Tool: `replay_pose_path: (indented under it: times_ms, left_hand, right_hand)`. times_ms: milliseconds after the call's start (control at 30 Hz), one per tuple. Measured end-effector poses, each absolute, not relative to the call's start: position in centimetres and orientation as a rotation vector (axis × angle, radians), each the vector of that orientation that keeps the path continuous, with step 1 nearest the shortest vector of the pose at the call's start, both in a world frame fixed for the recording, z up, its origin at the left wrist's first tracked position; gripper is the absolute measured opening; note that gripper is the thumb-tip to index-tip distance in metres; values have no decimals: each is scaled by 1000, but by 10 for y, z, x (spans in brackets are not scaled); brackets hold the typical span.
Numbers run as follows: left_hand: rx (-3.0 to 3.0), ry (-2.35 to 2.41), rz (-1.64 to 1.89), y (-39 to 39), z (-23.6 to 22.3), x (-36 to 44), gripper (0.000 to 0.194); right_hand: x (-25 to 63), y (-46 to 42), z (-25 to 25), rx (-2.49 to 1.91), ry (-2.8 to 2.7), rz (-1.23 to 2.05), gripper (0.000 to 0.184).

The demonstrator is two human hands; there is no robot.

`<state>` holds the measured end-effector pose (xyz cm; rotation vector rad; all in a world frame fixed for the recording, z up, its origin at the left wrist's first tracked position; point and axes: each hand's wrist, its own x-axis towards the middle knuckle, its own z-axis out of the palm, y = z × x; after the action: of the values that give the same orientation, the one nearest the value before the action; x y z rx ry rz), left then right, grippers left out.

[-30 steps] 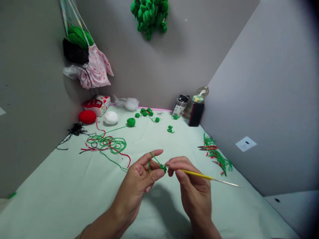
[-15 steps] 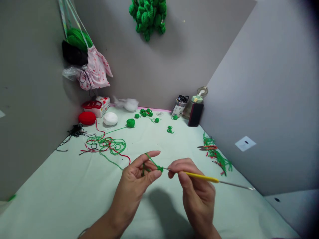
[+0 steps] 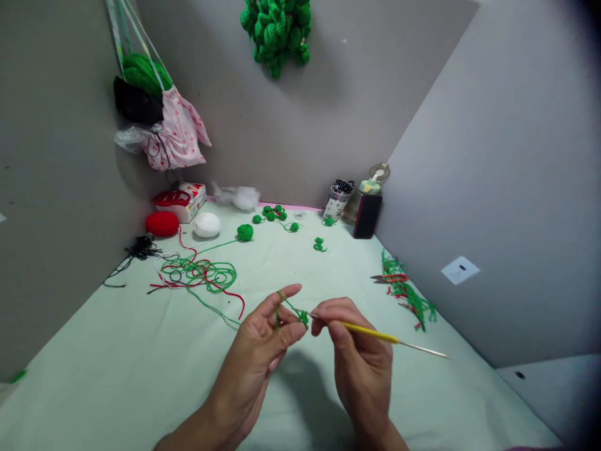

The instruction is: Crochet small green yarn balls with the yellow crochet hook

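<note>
My left hand [image 3: 263, 344] pinches a small green crochet piece [image 3: 303, 317] between thumb and middle finger, with green yarn [image 3: 286, 300] looped over the raised index finger. My right hand [image 3: 357, 351] grips a crochet hook with a yellow handle [image 3: 370, 332]; its metal tip is in the green piece. The yarn trails left to a loose tangle of green and red strands [image 3: 201, 274] and a small green ball [image 3: 245, 232]. Both hands hover over the pale green table [image 3: 117, 351].
Red yarn ball [image 3: 162, 223], white yarn ball [image 3: 207, 225], a red-and-white box [image 3: 181, 199] and black thread [image 3: 136, 250] lie at the back left. Small green crochet pieces [image 3: 277, 214], a cup [image 3: 339, 199] and a bottle [image 3: 369, 188] stand at the back. Snips and yarn scraps [image 3: 404, 288] sit right.
The hook pulled back to the right half a second ago and has pushed left into the green piece again. My left hand has barely shifted.
</note>
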<state>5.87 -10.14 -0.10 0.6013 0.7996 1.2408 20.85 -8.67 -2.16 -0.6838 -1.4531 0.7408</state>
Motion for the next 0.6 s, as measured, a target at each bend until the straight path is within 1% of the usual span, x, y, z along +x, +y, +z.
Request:
replay_pose_path:
  times_ms: [100,167,233,267,333,433,533,600]
  left_hand:
    - [596,839,1308,-101,-5,61,43]
    - [614,888,1346,-101,-8,63,34]
    - [636,927,1389,-101,-10,65,28]
    - [641,930,1407,-102,-10,65,29]
    - [625,903,1414,-102,-10,65,37]
    - [571,823,1322,-103,-6,63,47]
    - [523,759,1243,-104,-4,61,49]
    - [502,751,1245,-105,-4,61,50]
  right_hand:
    - [207,-89,-21,-734,-1472,661,27]
    - [206,-92,-20,-754,-1545,542,30]
    - [205,-96,-21,-760,-1612,398,35]
    - [205,-98,-23,-760,-1640,321,37]
    - [205,-101,-29,-763,-1701,175,42]
    - [206,-102,-39,-764,-1780,43,47]
    - [207,-101,-40,-726,-1751,101,50]
    - [206,-100,-35,-702,-1702,186,48]
